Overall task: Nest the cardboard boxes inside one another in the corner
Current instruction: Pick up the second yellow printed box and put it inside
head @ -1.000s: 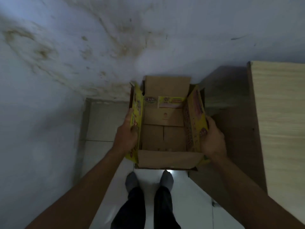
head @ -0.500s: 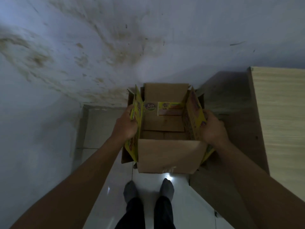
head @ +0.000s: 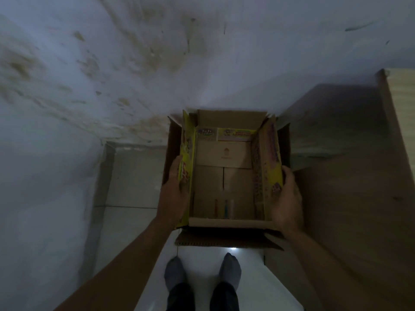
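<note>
An open cardboard box with yellow printed flaps [head: 224, 185] sits low in the corner, inside a larger brown outer box [head: 215, 240] whose walls and front flap show around it. My left hand [head: 174, 194] grips the yellow left flap. On the other side my right hand [head: 286, 196] holds the yellow right flap and wall. The inner box is empty, with its bottom seam visible. The outer box's bottom is hidden.
A stained white wall [head: 134, 63] rises behind and to the left. A wooden cabinet [head: 399, 153] stands close on the right. My socked feet [head: 202, 274] stand on pale floor tiles [head: 134, 180] just in front of the boxes.
The yellow-flapped box has gone down into the larger brown box, whose walls and front flap now show around it. Both hands kept their grip and moved down with it.
</note>
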